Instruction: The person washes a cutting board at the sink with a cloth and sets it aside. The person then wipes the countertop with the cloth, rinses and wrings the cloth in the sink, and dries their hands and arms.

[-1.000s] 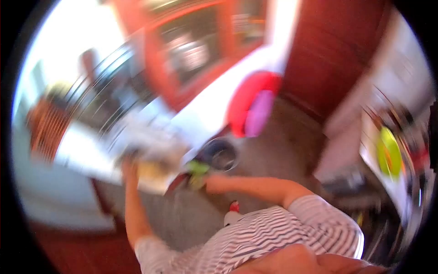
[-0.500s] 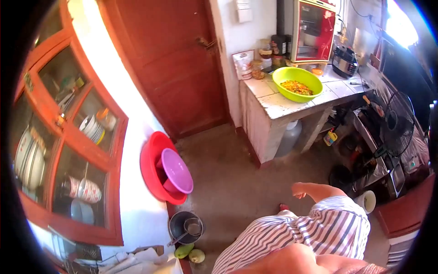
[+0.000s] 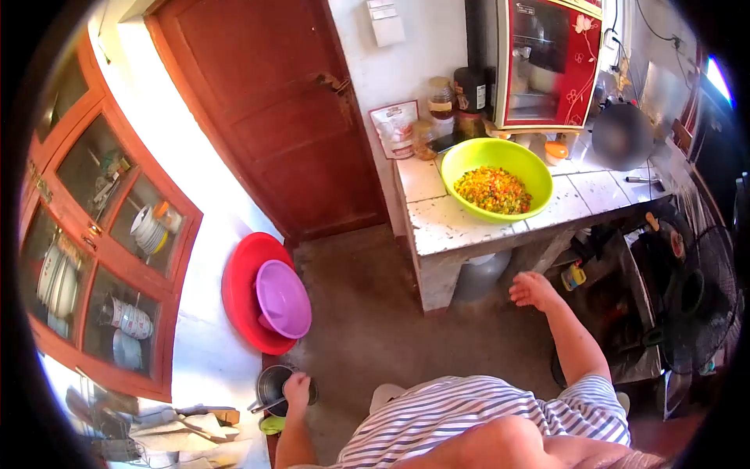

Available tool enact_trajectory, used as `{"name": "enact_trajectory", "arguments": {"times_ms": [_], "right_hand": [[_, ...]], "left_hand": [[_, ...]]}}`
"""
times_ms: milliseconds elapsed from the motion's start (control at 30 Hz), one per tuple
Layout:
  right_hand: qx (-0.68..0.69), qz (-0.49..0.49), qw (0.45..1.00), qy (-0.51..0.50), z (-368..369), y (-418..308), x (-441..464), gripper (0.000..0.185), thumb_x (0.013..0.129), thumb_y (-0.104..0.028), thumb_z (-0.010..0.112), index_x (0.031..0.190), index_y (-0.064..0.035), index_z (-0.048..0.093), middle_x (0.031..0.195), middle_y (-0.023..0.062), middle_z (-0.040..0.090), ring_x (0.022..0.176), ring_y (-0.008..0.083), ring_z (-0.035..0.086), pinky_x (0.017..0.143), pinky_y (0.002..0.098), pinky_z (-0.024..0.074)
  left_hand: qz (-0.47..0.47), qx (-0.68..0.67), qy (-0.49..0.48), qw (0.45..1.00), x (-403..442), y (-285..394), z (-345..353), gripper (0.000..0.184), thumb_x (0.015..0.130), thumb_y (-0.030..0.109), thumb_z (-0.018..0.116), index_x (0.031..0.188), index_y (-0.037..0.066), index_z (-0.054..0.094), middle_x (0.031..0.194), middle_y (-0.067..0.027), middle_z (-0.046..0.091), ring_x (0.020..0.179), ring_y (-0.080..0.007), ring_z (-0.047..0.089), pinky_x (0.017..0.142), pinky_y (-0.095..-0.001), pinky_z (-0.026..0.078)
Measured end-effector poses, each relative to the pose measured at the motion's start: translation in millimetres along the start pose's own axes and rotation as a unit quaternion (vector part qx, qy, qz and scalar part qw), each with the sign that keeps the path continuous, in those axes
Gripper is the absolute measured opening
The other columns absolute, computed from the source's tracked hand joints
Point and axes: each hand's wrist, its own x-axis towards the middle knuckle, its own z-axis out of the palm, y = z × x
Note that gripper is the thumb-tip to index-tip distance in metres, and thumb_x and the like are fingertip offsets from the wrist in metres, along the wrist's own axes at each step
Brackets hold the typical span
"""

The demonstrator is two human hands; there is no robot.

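Observation:
My right hand [image 3: 533, 291] is held out below the front edge of the tiled counter [image 3: 437, 223], its fingers loosely apart and nothing in it. Above it on the counter stands a lime-green bowl [image 3: 453, 168] of chopped yellow, orange and green pieces [image 3: 494, 190]. At lower left my left hand [image 3: 297, 388] hangs with its fingers curled in, over the side of a dark pot [image 3: 273, 381] that has a ladle across it. No object shows in that hand.
A red basin [image 3: 238, 293] and a purple basin [image 3: 283, 299] lean by the left wall. Behind are a red door [image 3: 266, 117] and a glass-fronted cabinet [image 3: 183, 289]. Jars [image 3: 440, 98] and a red appliance [image 3: 580, 70] stand on the counter. A fan [image 3: 695, 297] is at right.
The blurred view has swung from the left work surface towards the counter, which now looks nearer. My right hand has reached forward and opened. My left hand, out of view half a second ago, shows again.

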Motion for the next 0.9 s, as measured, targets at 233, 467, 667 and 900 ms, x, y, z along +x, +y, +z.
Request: {"name": "enact_trajectory", "arguments": {"times_ms": [233, 467, 667, 900], "right_hand": [[0.258, -0.056, 0.965, 0.005, -22.0, -67.9, 68.8, 0.034, 0.09, -0.038, 0.048, 0.1, -0.0058, 0.047, 0.085, 0.0109, 0.062, 0.066, 0.0201, 0.06, 0.057, 0.0344, 0.0478], [0.334, -0.04, 0.933, 0.123, -26.3, -96.0, 107.9, 0.021, 0.088, -0.029, 0.051, 0.095, -0.0095, 0.048, 0.068, 0.0066, 0.055, 0.058, 0.0205, 0.058, 0.05, 0.0349, 0.0454], [0.361, -0.038, 0.895, 0.258, -24.6, -105.9, 98.5, 0.018, 0.084, -0.024, 0.053, 0.091, -0.0081, 0.049, 0.062, 0.0055, 0.049, 0.047, 0.0204, 0.052, 0.043, 0.0331, 0.0442], [0.313, -0.032, 0.905, 0.286, -48.6, -105.3, 75.4, 0.016, 0.083, -0.023, 0.05, 0.088, -0.0089, 0.054, 0.063, 0.003, 0.057, 0.039, 0.0154, 0.047, 0.038, 0.0265, 0.0374]], "left_hand": [[0.144, -0.136, -0.143, 0.97, 137.5, 211.2, 86.0, 0.025, 0.077, 0.02, 0.065, 0.097, 0.004, 0.061, 0.083, -0.009, 0.065, 0.077, -0.0172, 0.062, 0.071, -0.0292, 0.048], [0.225, -0.233, -0.23, 0.918, 261.0, 348.8, 186.7, 0.023, 0.08, 0.014, 0.063, 0.099, 0.002, 0.06, 0.083, -0.0068, 0.064, 0.076, -0.0128, 0.06, 0.067, -0.0257, 0.047], [0.182, -0.318, -0.349, 0.863, 337.2, 457.7, 232.2, 0.02, 0.088, 0.017, 0.055, 0.102, 0.003, 0.056, 0.083, -0.0027, 0.062, 0.072, -0.0097, 0.059, 0.058, -0.0222, 0.046], [0.099, -0.356, -0.486, 0.792, 339.1, 524.2, 264.3, 0.033, 0.088, 0.032, 0.055, 0.107, 0.005, 0.053, 0.086, -0.0046, 0.061, 0.071, -0.0128, 0.059, 0.054, -0.0258, 0.049]]}}
